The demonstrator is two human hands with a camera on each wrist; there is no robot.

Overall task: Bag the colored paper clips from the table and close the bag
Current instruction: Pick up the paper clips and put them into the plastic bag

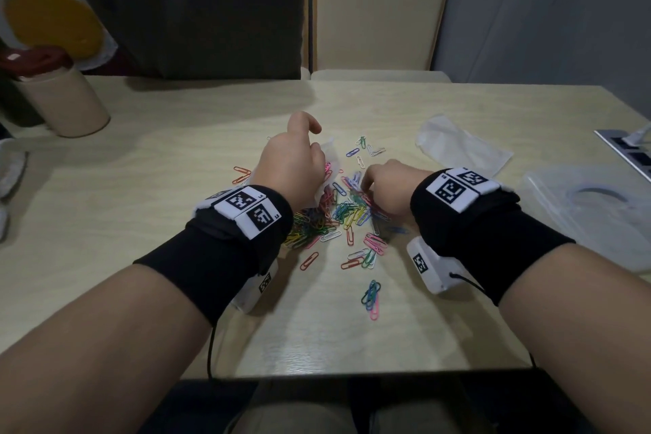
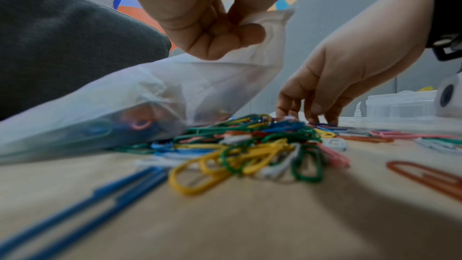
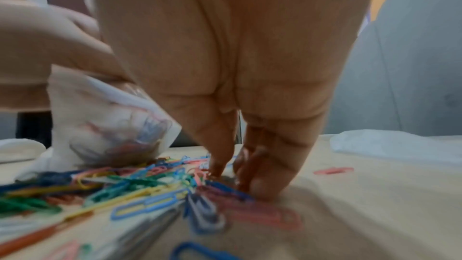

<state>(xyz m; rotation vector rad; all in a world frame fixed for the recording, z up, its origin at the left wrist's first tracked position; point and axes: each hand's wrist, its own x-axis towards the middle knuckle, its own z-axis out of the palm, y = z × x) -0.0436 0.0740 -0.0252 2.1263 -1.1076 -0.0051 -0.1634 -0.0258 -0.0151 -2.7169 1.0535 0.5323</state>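
Note:
A heap of colored paper clips (image 1: 338, 215) lies mid-table, with strays around it and a small bunch (image 1: 371, 294) nearer me. My left hand (image 1: 289, 158) pinches the rim of a clear plastic bag (image 2: 150, 96) and holds it up. The bag slopes down to the table, and several clips show through it (image 3: 107, 126). My right hand (image 1: 391, 183) points down into the right side of the heap (image 3: 125, 185). Its thumb and fingertips (image 3: 252, 181) close on a few clips against the table. From the head view the bag (image 1: 331, 151) is mostly hidden behind my left hand.
A second crumpled clear bag (image 1: 461, 148) lies at the back right. A clear plastic box (image 1: 591, 211) stands at the right edge, with a power strip (image 1: 630, 155) behind it. A beige cup (image 1: 67, 99) is at the back left. Chairs stand beyond the far edge.

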